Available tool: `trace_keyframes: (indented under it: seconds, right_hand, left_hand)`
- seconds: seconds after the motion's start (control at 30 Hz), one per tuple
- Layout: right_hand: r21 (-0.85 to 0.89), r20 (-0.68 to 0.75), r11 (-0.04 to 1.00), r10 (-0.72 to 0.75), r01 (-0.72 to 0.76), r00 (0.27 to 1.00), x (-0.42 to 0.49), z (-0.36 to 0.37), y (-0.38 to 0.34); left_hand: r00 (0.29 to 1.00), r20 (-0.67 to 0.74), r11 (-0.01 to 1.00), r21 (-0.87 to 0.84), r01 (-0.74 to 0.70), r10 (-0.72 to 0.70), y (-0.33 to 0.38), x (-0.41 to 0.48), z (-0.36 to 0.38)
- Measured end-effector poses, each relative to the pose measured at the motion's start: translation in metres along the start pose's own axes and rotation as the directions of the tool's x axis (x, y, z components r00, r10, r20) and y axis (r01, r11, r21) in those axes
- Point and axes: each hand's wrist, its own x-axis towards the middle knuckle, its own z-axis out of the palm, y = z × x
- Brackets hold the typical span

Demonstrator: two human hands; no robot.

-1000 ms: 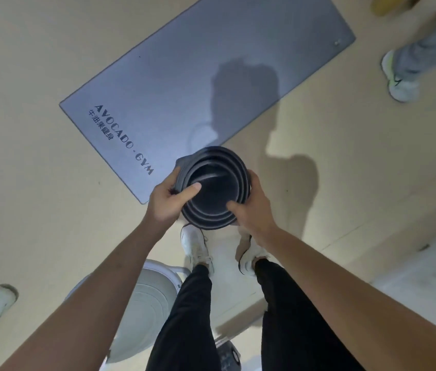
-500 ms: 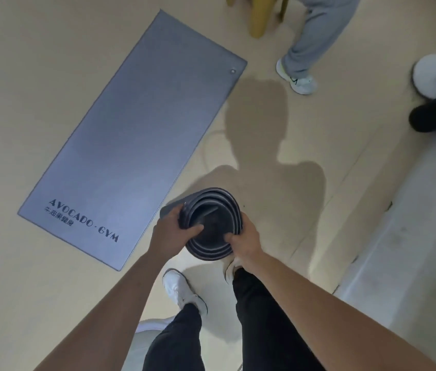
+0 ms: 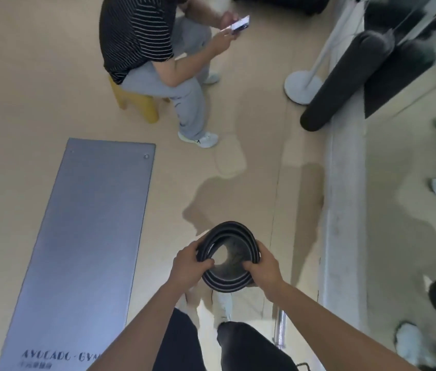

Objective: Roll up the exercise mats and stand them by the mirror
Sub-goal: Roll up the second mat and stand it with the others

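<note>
The left hand's (image 3: 188, 266) fingers (image 3: 206, 262) curl over the near-left rim of the rolled mat (image 3: 225, 284), and the right hand's (image 3: 263, 266) fingers (image 3: 249, 265) hook over its near-right rim. Both hands grip the roll upright at its open top end, as they did half a second ago. The roll hangs between the hands, above the person's shoes, with its coils facing the camera.

The scene around the hands has swung since then. The flat mat (image 3: 91, 250), which was angled away up-left, now runs straight along the floor to the left of the left hand. Beyond the fingertips, the seated person (image 3: 142, 41), earlier shown only as legs, now shows a striped top and a phone (image 3: 239, 24) above the yellow stool (image 3: 142, 103). To the right of the right hand are a pale ledge (image 3: 342, 210) and the mirror (image 3: 412, 183). Far up-right, a second dark roll (image 3: 345, 79) leans there beside a white stand base (image 3: 302, 85).

The rolled mat's lower end is hidden behind its own top. The flat mat's printed lettering is cut by the left forearm. The mirror's reflections are smeared.
</note>
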Motion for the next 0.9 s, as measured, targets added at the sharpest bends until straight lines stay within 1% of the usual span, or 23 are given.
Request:
trace_keyframes:
  seconds: [0.1, 0.23, 0.33, 0.5, 0.7, 0.8, 0.9]
  right_hand:
    - [0.076, -0.083, 0.997, 0.020, -0.014, 0.996, 0.014, -0.039, -0.026]
    - [0.143, -0.155, 0.989, 0.062, -0.040, 0.986, 0.044, -0.085, -0.065]
    - [0.156, -0.218, 0.985, 0.104, -0.071, 0.970, 0.071, -0.114, -0.099]
    - [0.249, -0.305, 0.961, 0.191, -0.116, 0.933, 0.116, -0.152, -0.150]
    - [0.399, -0.386, 0.912, 0.259, -0.093, 0.885, 0.177, -0.195, -0.202]
    - [0.454, -0.401, 0.889, 0.267, -0.063, 0.876, 0.213, -0.223, -0.225]
    - [0.514, -0.418, 0.857, 0.282, -0.031, 0.864, 0.254, -0.255, -0.248]
  left_hand:
    - [0.997, 0.050, 0.998, 0.016, -0.056, 0.055, 0.052, 0.036, 0.007]
    - [0.981, 0.150, 0.988, 0.073, -0.133, 0.121, 0.116, 0.094, 0.010]
    - [0.963, 0.222, 0.978, 0.104, -0.182, 0.155, 0.163, 0.143, 0.010]
    - [0.913, 0.359, 0.952, 0.154, -0.265, 0.196, 0.238, 0.221, 0.005]
    - [0.868, 0.453, 0.906, 0.249, -0.343, 0.205, 0.328, 0.308, 0.005]
    - [0.849, 0.487, 0.888, 0.272, -0.370, 0.205, 0.378, 0.351, 0.010]
    - [0.838, 0.496, 0.858, 0.304, -0.415, 0.229, 0.427, 0.396, 0.023]
